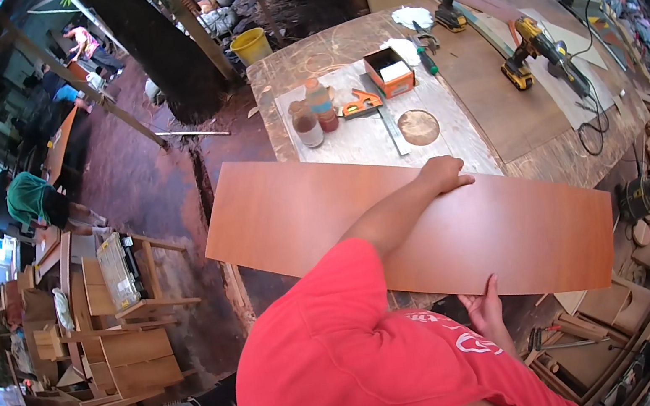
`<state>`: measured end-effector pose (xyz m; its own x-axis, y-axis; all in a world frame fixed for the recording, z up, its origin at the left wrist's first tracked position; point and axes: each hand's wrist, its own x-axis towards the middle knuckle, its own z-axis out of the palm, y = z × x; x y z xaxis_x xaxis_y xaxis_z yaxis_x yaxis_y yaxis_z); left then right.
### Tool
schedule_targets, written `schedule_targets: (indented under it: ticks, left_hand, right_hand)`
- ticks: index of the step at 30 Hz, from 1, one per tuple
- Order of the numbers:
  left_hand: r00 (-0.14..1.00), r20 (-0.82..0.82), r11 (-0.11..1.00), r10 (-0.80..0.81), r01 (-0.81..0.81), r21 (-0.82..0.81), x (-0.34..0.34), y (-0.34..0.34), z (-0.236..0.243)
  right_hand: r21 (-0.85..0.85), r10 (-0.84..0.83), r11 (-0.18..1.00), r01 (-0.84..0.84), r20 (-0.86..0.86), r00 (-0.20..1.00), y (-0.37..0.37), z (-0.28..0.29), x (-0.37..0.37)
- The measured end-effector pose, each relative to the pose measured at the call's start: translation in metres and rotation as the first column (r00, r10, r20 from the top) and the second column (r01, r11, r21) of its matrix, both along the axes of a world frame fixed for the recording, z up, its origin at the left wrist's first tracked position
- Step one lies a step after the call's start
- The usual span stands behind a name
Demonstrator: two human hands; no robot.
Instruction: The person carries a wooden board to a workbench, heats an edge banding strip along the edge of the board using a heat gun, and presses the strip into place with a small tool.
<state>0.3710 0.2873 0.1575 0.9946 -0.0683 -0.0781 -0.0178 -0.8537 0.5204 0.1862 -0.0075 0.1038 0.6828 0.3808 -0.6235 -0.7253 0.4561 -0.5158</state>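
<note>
A long reddish-brown wooden panel (292,208) with a smooth sheen lies slantwise in front of me, over the near side of the worktable (335,48). My left hand (441,174) reaches across it and is closed over its far edge, with the fingertips partly hidden. At the near edge, my right hand (484,307) holds the panel from below, its thumb up against the edge. Beyond the panel are an orange-handled combination square (363,103), an open orange box (391,72) and some jars (308,125) of dark reddish content.
A yellow-black power drill (535,51) with a cord, a smaller drill (449,11) and a green-handled screwdriver (427,59) lie on the table. Wood offcuts (607,320) crowd the right. Wooden stools (153,273) and a yellow bucket (251,46) stand leftward. Other people work at far left.
</note>
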Motion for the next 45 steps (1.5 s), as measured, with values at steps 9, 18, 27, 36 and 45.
schedule_targets:
  ticks: [9,18,27,36,45]
  left_hand:
    - [0.987,0.147,0.985,0.058,-0.081,0.155,-0.023,-0.030,-0.002]
    - [0.913,0.399,0.977,0.079,-0.151,0.151,0.018,-0.055,0.001]
    - [0.877,0.388,0.892,0.285,-0.391,0.227,0.002,-0.052,-0.051]
    - [0.883,0.328,0.900,0.337,-0.404,0.163,0.018,-0.083,-0.025]
    - [0.811,0.325,0.788,0.486,-0.568,0.239,0.019,-0.101,-0.025]
  right_hand:
    - [-0.083,0.242,0.967,-0.239,0.018,0.970,-0.028,-0.019,0.011]
    - [-0.513,0.878,0.478,-0.713,0.307,0.368,-0.088,-0.031,0.074]
    - [-0.947,0.788,0.261,-0.185,0.098,0.608,-0.332,-0.104,0.126]
    - [-0.872,0.454,0.349,-0.344,-0.164,0.876,-0.477,-0.136,0.164]
    - [-0.772,0.471,0.546,-0.326,-0.040,0.881,-0.532,-0.114,0.322]
